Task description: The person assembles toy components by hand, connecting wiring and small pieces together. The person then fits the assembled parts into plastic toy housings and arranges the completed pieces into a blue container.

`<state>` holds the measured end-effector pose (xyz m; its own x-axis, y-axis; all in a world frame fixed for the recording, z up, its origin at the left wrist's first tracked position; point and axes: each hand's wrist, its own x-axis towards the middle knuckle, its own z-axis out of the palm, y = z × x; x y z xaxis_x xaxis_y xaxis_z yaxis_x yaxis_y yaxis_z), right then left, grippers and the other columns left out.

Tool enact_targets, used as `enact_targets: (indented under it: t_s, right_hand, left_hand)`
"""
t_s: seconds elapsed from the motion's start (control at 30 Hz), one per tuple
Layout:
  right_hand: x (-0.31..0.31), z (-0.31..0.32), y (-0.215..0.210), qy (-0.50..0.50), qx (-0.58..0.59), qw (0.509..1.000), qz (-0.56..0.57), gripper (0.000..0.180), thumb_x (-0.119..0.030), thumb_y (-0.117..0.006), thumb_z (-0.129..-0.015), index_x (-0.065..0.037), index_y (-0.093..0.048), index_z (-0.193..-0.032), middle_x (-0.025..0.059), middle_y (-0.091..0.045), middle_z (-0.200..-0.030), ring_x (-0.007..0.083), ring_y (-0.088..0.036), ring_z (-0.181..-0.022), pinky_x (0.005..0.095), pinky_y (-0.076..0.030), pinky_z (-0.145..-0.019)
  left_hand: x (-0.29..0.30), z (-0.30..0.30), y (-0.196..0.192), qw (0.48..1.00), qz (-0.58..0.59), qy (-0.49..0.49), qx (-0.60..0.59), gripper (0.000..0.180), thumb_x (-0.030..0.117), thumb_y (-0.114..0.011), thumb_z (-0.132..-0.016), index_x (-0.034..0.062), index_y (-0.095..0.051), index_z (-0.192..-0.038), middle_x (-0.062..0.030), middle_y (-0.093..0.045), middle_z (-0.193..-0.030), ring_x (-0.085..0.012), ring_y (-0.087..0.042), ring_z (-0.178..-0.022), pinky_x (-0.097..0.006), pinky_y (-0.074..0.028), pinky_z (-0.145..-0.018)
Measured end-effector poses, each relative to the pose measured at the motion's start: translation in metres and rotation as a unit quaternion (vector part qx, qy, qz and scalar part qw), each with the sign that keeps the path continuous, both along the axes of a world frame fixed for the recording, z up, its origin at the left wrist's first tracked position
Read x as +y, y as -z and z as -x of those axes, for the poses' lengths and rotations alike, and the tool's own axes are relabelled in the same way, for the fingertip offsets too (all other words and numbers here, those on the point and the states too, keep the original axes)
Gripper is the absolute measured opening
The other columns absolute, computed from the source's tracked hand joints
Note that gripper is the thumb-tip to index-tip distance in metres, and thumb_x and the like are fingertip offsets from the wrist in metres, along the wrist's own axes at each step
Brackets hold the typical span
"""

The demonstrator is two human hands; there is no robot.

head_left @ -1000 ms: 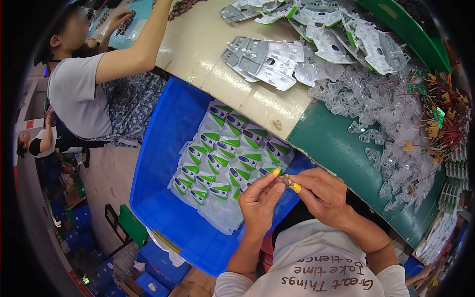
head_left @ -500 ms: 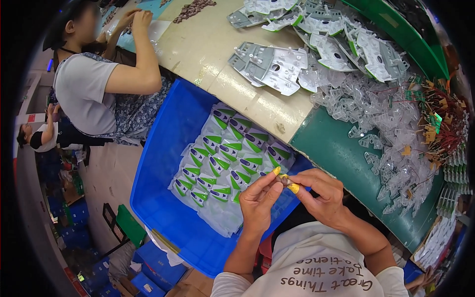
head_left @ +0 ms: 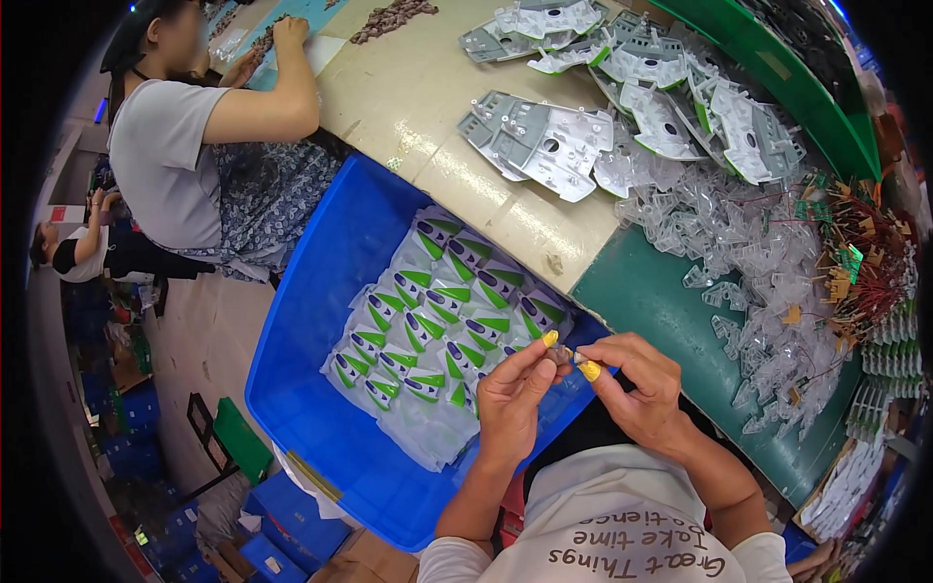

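Observation:
My left hand (head_left: 517,400) pinches a small brownish, partly clear piece (head_left: 558,356) between thumb and forefinger, above the near right side of a blue bin. Close beside it, my right hand (head_left: 641,389) is closed in a pinch at the piece's right end. Whatever its fingertips grip is too small to make out. Yellow covers sit on some fingertips of both hands. Below and to the left, the blue bin (head_left: 292,389) holds several white, green and purple shell parts (head_left: 425,321) in rows on clear plastic wrapping.
Grey-and-white housings (head_left: 554,141) lie on the beige bench. Clear plastic pieces (head_left: 768,282) heap on the green mat (head_left: 632,282), beside red-wired parts (head_left: 870,253). A co-worker (head_left: 170,146) works at the far left; another person (head_left: 83,238) is farther back.
My two hands' fingertips have moved slightly apart, with the small piece still at the left fingers. The co-worker's hands have separated, one lowering toward the bench. The whole view has shifted slightly.

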<state>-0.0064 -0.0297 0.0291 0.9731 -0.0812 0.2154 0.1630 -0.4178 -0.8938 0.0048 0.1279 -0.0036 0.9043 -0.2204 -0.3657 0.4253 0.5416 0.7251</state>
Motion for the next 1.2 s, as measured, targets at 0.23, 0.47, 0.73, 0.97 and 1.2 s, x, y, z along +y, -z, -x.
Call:
enact_targets:
  t_s: [0.23, 0.47, 0.73, 0.97, 1.2]
  right_hand:
    - [-0.002, -0.004, -0.004, -0.024, -0.019, 0.999, 0.031, 0.024, 0.007, -0.067, -0.072, 0.000, -0.065, -0.095, 0.0123, -0.066, -0.085, 0.0240, -0.065, -0.073, 0.0303, -0.052, -0.061]
    - [-0.002, -0.002, -0.003, -0.024, -0.019, 0.999, 0.027, 0.026, 0.007, -0.068, -0.071, 0.000, -0.065, -0.096, 0.0126, -0.066, -0.085, 0.0240, -0.065, -0.072, 0.0310, -0.052, -0.060]
    - [-0.006, 0.001, 0.005, -0.052, -0.004, 0.998, -0.033, 0.032, 0.008, -0.067, -0.070, 0.000, -0.064, -0.101, 0.0137, -0.064, -0.085, 0.0251, -0.064, -0.071, 0.0310, -0.051, -0.059]
    - [-0.005, 0.004, 0.003, -0.070, -0.069, 0.994, 0.057, 0.036, 0.007, -0.068, -0.069, 0.000, -0.063, -0.104, 0.0132, -0.063, -0.085, 0.0255, -0.064, -0.071, 0.0317, -0.052, -0.058]
    - [-0.002, 0.007, 0.003, -0.079, -0.119, 0.982, 0.128, 0.033, 0.004, -0.068, -0.070, 0.003, -0.062, -0.103, 0.0123, -0.062, -0.088, 0.0250, -0.064, -0.072, 0.0319, -0.053, -0.059]
  left_hand:
    - [-0.001, 0.001, -0.001, 0.998, -0.036, 0.004, -0.042, 0.029, 0.000, -0.058, -0.089, -0.0012, -0.058, -0.118, -0.0135, -0.064, -0.104, -0.0189, -0.064, -0.093, -0.029, -0.052, -0.084]
    - [-0.001, 0.003, 0.000, 0.966, -0.197, -0.010, -0.169, 0.028, -0.004, -0.061, -0.086, -0.0020, -0.062, -0.113, -0.0131, -0.065, -0.101, -0.0155, -0.063, -0.089, -0.025, -0.050, -0.078]
    - [0.004, 0.000, -0.001, 0.912, -0.312, -0.006, -0.266, 0.028, -0.003, -0.068, -0.080, 0.0010, -0.066, -0.108, -0.0110, -0.067, -0.091, -0.0130, -0.063, -0.078, -0.022, -0.048, -0.065]
    - [0.010, 0.000, 0.002, 0.906, -0.311, 0.005, -0.286, 0.025, -0.003, -0.069, -0.079, -0.0009, -0.066, -0.104, -0.0128, -0.068, -0.093, -0.0158, -0.063, -0.078, -0.024, -0.049, -0.067]
    - [0.011, 0.005, 0.005, 0.924, -0.273, -0.001, -0.267, 0.025, -0.004, -0.067, -0.080, -0.0005, -0.066, -0.105, -0.0143, -0.068, -0.095, -0.0182, -0.065, -0.082, -0.026, -0.051, -0.071]
